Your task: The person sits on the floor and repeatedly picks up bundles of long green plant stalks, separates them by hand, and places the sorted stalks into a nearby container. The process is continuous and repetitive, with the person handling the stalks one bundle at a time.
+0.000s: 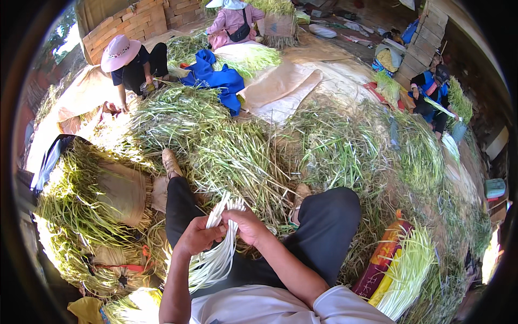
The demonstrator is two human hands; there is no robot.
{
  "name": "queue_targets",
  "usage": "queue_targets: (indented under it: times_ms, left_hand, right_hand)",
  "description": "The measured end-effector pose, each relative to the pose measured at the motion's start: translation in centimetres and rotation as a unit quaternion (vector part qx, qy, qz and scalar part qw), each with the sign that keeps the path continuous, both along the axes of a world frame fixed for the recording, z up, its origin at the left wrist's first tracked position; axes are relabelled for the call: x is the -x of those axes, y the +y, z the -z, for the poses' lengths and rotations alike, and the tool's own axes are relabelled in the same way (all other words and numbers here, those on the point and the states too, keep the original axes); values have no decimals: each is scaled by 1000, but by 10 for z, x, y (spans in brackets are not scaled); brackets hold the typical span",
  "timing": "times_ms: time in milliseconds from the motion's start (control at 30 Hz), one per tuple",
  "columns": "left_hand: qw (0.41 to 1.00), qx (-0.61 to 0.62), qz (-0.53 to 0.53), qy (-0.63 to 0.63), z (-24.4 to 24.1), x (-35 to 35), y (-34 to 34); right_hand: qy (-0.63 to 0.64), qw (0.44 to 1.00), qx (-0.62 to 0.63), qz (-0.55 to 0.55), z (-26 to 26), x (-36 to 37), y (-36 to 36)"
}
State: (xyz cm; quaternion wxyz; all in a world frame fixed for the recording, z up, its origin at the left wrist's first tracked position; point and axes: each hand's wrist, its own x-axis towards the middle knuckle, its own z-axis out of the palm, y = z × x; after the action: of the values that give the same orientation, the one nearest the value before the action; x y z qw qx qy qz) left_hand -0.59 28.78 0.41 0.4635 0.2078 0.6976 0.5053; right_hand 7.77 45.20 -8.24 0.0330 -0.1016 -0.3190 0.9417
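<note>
My left hand [201, 235] grips a bunch of long, pale stalks [214, 265] that look like blanched chives. Its white ends rise above my fingers, and the rest hangs down over my lap. Beside it, almost touching, my right hand [247, 225] is closed around a second part of the white stalks, with the thumb on top. Whether the two portions are fully separate is hidden by my fingers. Both hands are held between my spread knees, above dark trousers [323, 231].
Loose green leaf litter [238, 162] covers the ground ahead. At right, a pale stalk pile [408, 269] lies on a printed sack [376, 259]; at left stands a large wrapped bundle [121, 194]. A blue cloth [216, 79] lies beyond. Several people sit working around the litter.
</note>
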Motion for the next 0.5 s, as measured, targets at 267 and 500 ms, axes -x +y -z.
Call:
queue_targets:
  times_ms: [267, 500]
  left_hand:
    - [997, -51, -5, -52, 16, 5, 1]
    - [995, -76, -39, -43, 24, 5, -5]
  right_hand:
    - [-30, 999, -8, 23, -9, -3, -1]
    - [-33, 996, -37, 73, 5, 0, 1]
